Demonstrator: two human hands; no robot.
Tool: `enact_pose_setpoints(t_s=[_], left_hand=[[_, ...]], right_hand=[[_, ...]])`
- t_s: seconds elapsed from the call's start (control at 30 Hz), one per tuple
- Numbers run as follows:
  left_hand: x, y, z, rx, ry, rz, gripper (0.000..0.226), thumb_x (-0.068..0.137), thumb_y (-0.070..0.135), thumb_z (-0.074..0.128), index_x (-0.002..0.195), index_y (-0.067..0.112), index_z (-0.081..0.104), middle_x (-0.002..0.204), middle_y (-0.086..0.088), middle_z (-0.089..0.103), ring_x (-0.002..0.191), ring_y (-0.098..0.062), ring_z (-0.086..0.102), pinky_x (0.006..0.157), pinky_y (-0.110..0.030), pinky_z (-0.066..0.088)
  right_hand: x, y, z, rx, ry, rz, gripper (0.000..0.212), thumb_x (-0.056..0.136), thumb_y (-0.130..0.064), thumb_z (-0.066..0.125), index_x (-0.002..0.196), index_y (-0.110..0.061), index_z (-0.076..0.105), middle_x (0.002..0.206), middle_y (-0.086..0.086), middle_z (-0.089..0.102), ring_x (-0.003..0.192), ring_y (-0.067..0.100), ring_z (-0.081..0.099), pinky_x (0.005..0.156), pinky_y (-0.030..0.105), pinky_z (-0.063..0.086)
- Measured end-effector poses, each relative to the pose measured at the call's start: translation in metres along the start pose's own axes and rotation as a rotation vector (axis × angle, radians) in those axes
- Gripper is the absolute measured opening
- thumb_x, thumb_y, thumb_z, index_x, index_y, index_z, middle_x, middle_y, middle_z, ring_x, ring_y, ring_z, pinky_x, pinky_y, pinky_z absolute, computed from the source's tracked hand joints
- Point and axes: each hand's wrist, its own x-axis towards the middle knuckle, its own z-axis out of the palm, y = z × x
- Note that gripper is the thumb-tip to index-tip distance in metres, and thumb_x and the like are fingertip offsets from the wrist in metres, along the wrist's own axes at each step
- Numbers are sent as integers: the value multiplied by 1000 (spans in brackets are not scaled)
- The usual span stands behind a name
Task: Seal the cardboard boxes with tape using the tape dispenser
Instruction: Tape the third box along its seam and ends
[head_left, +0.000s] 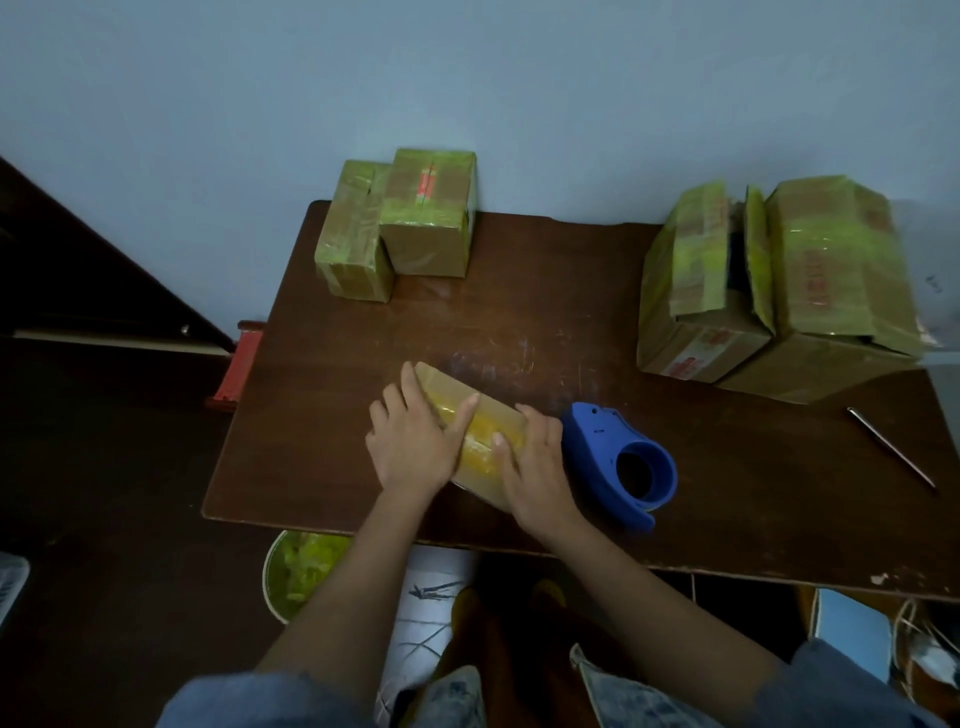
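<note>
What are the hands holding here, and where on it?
Both hands hold the small cardboard box: left hand on its left side, right hand on its right, thumbs across the taped top.

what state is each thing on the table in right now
small box: flaps closed, tape across top, both hands on it
left hand: gripping box
right hand: gripping box
tape dispenser: lying on table, not held
big boxes: flaps open
back boxes: taped shut
</note>
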Motion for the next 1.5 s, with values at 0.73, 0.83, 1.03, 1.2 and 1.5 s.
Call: enact_pose_setpoints(t_s=[0.73, 0.83, 1.03, 1.2, 1.5], left_hand=[[-23, -9, 7, -795, -301, -203, 71, 97, 21, 58, 155, 27, 18, 137, 1, 53, 119, -16, 55, 89, -24, 46], [-26, -11, 5, -724, -297, -177, 76, 97, 25, 57, 156, 26, 9, 143, -1, 49, 127, -19, 51, 100, -27, 43], [-33, -7, -5, -601, -351, -167, 75, 97, 40, 53, 154, 35, 5, 129, -2, 51, 103, -29, 60, 69, -44, 60], [-37, -6, -12, -611, -382, -215, 54, 102, 44, 35, 153, 32, 20, 133, -3, 47, 110, -28, 56, 66, -40, 61], [-36, 0, 8, -734, -311, -179, 46, 102, 41, 39, 147, 30, 39, 144, -3, 49, 125, -24, 53, 100, -49, 49]], right_hand=[[20, 16, -16, -197, -81, -210, 37, 104, -36, 43, 127, -16, 62, 99, 8, 64, 87, 24, 62, 76, 41, 51], [19, 16, -14, -186, -47, -203, 42, 105, -39, 35, 114, -14, 67, 87, 7, 65, 76, 23, 63, 69, 41, 51], [18, -2, -25, -568, -152, 30, 60, 104, -51, 19, 64, -16, 46, 72, 3, 56, 70, 24, 58, 61, 32, 40], [7, 11, -47, -449, 1, 9, 54, 103, -50, 23, 69, -17, 48, 70, 0, 51, 71, 20, 55, 64, 37, 46], [-20, 77, -60, -471, 116, 286, 56, 86, -60, 62, 111, -11, 53, 110, 6, 56, 107, 23, 56, 91, 38, 49]])
